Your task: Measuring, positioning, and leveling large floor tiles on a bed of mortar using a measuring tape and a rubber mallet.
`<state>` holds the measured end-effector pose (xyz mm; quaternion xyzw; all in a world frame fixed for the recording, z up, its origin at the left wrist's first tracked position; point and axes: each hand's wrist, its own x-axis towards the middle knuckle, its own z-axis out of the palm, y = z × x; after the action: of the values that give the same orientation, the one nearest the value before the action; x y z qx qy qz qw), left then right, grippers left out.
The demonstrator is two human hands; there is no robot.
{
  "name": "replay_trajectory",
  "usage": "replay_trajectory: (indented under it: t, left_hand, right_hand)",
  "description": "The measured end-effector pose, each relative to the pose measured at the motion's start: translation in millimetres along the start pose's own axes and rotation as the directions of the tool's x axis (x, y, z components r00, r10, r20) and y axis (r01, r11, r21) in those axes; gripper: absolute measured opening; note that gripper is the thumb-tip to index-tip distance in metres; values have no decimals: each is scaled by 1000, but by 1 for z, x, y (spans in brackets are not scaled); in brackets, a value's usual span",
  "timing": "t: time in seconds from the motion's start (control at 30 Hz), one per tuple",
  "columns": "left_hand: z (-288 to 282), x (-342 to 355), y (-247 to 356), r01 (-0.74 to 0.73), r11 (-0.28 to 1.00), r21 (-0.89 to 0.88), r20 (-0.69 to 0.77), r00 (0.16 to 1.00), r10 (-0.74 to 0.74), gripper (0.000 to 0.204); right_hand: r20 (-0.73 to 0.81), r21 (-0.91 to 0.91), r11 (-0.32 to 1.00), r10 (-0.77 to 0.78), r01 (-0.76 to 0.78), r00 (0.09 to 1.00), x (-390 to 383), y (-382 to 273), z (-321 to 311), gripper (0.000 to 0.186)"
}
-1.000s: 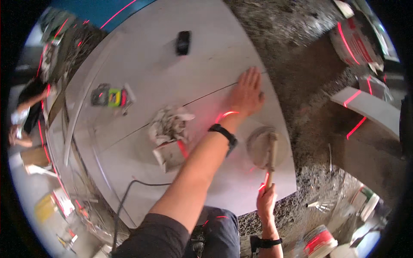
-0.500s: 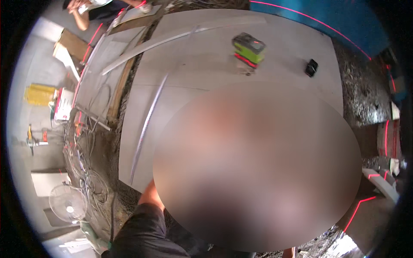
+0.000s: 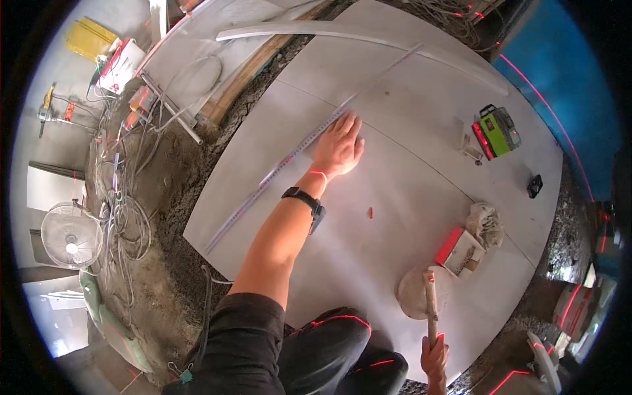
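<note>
Right fingers (image 3: pixel 426 352) clamp the mallet (image 3: pixel 431 305) at five o'clock; left fingers (image 3: pixel 343 124), slightly apart on pale slab (image 3: pixel 392 243) at one, should avoid its swing.

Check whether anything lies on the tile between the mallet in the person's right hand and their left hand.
Yes: one small red piece lies on the tile, roughly midway between the mallet and the left hand. The red-and-white box sits beyond the mallet's right side, off that path.
</note>
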<state>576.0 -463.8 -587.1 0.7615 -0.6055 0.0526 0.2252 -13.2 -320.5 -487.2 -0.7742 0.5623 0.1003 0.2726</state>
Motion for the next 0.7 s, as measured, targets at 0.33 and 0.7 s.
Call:
replay_trajectory:
  t: [0.33, 0.7]
  left_hand:
    - [-3, 0, -2, -29, 999, 36, 47, 999, 27, 54]
    - [-20, -5, -194, 301, 928, 218, 147, 930, -336, 55]
  right_hand:
    - [50, 34, 997, 61, -63, 997, 18, -18, -8, 27]
    - [7, -44, 994, 96, -96, 995, 14, -18, 3, 30]
